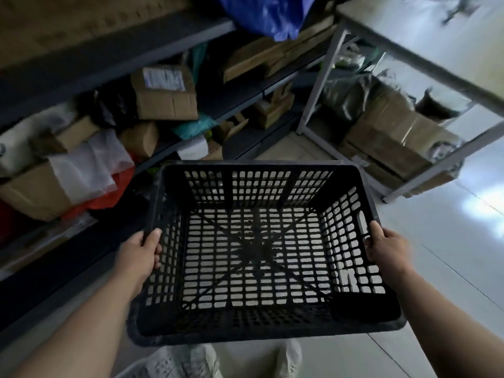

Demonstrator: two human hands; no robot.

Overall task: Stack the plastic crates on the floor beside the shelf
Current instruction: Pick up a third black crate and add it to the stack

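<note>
An empty black plastic crate point(259, 252) with slotted walls and floor hangs in the air in front of me, above the pale tiled floor. My left hand point(140, 253) grips its left rim, thumb curled over the edge. On the opposite side my right hand point(386, 248) grips the right rim beside the handle slot. The dark metal shelf point(114, 61) runs along the left, packed with boxes. No other crate shows in this view.
Cardboard boxes point(166, 96) and plastic bags crowd the shelf's lower levels. A grey-framed table point(403, 39) stands at the right with boxes point(392, 137) under it. Tiled floor point(450, 241) lies to the right. My feet point(191, 361) show at the bottom edge.
</note>
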